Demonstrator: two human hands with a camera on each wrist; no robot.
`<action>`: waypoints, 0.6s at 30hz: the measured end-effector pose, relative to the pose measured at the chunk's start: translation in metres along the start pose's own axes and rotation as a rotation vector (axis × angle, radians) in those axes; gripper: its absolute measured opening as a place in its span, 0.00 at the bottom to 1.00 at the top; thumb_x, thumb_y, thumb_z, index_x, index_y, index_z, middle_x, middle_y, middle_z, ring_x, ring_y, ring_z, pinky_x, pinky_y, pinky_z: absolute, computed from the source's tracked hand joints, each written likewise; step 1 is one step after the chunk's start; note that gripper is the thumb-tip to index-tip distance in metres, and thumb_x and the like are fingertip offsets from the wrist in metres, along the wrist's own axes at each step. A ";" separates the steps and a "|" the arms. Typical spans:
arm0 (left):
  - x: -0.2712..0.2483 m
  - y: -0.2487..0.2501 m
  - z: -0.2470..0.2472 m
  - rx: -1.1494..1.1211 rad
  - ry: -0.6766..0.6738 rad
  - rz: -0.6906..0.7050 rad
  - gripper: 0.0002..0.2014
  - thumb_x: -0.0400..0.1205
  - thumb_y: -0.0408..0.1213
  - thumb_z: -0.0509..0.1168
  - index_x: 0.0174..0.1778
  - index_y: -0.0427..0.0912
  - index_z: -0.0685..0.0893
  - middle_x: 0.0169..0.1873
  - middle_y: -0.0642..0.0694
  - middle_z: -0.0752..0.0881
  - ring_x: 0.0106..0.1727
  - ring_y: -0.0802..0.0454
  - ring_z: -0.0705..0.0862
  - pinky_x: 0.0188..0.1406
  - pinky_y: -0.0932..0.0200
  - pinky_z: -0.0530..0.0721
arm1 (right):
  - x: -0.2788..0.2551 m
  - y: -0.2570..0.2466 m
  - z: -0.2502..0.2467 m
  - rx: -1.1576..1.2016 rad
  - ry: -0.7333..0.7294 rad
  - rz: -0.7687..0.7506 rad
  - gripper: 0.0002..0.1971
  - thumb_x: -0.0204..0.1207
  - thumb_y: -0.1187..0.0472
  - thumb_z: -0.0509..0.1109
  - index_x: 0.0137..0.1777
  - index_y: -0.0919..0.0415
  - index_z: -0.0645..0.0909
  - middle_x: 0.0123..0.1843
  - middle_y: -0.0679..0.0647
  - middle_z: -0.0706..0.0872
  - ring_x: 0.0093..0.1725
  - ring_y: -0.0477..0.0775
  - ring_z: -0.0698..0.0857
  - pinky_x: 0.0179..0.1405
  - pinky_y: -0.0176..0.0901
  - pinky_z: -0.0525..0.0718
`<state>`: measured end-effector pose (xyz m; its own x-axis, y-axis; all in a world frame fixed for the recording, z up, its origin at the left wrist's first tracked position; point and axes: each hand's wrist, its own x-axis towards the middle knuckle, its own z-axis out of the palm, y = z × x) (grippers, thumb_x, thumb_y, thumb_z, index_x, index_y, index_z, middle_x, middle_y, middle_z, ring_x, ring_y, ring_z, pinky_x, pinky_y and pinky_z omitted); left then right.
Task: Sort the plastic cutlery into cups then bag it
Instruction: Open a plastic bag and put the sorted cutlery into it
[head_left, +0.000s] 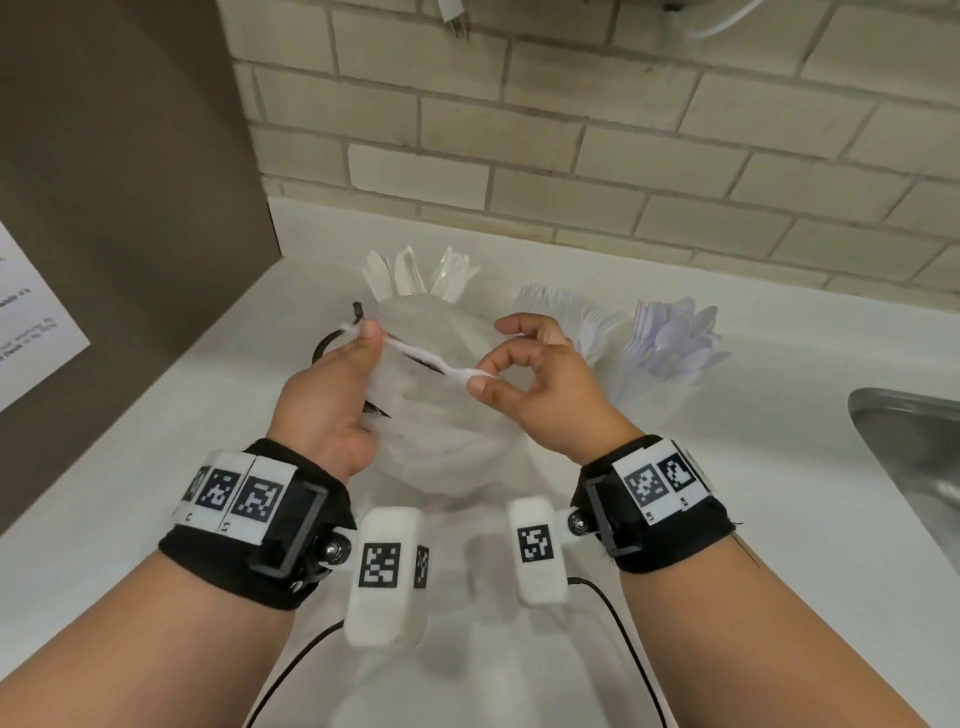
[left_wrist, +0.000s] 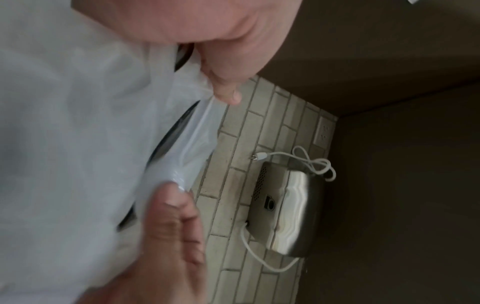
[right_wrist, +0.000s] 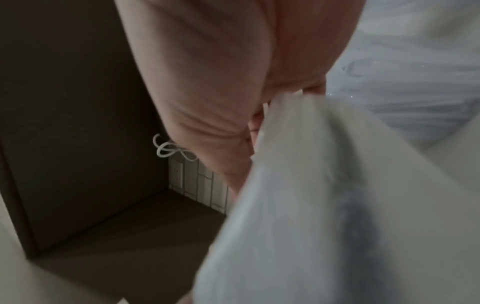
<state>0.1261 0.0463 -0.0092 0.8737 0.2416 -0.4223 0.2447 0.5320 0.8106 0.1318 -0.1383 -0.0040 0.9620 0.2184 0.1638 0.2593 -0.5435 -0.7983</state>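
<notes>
At centre frame of the head view, your left hand (head_left: 332, 384) and right hand (head_left: 540, 384) each pinch the translucent bag (head_left: 441, 441) rim, stretched taut, presumably to open it for sorted cutlery cups (head_left: 670, 343) just above.

Translucent white bag (head_left: 441, 415); white cutlery (head_left: 415, 273); beige brick-pattern tiles (head_left: 571, 130); white counter (head_left: 727, 519).

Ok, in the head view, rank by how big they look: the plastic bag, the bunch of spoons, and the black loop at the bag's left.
1. plastic bag, largest
2. bunch of spoons
3. black loop, smallest, partly hidden by the left hand
</notes>
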 end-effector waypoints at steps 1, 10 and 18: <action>-0.001 -0.001 0.000 0.027 -0.030 0.002 0.12 0.78 0.41 0.73 0.56 0.43 0.88 0.45 0.46 0.92 0.45 0.49 0.91 0.44 0.51 0.89 | 0.000 0.000 -0.004 0.094 0.050 0.010 0.07 0.72 0.57 0.76 0.36 0.47 0.82 0.67 0.43 0.74 0.70 0.44 0.72 0.65 0.37 0.68; -0.008 -0.003 0.004 0.100 -0.105 -0.014 0.12 0.77 0.25 0.68 0.53 0.44 0.86 0.43 0.44 0.89 0.43 0.48 0.88 0.54 0.47 0.86 | -0.002 -0.005 -0.116 -0.172 0.756 -0.013 0.06 0.77 0.62 0.65 0.52 0.57 0.80 0.41 0.51 0.84 0.37 0.52 0.84 0.38 0.43 0.79; -0.009 -0.005 0.005 0.071 -0.138 -0.024 0.11 0.77 0.25 0.68 0.50 0.43 0.87 0.40 0.45 0.90 0.41 0.47 0.88 0.58 0.44 0.84 | 0.021 0.019 -0.141 -0.782 0.486 0.141 0.12 0.74 0.76 0.60 0.50 0.71 0.83 0.53 0.68 0.85 0.51 0.68 0.83 0.42 0.45 0.73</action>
<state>0.1190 0.0377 -0.0078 0.9156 0.1133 -0.3858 0.2909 0.4759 0.8300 0.1688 -0.2588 0.0656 0.8730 -0.1584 0.4613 -0.0488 -0.9694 -0.2406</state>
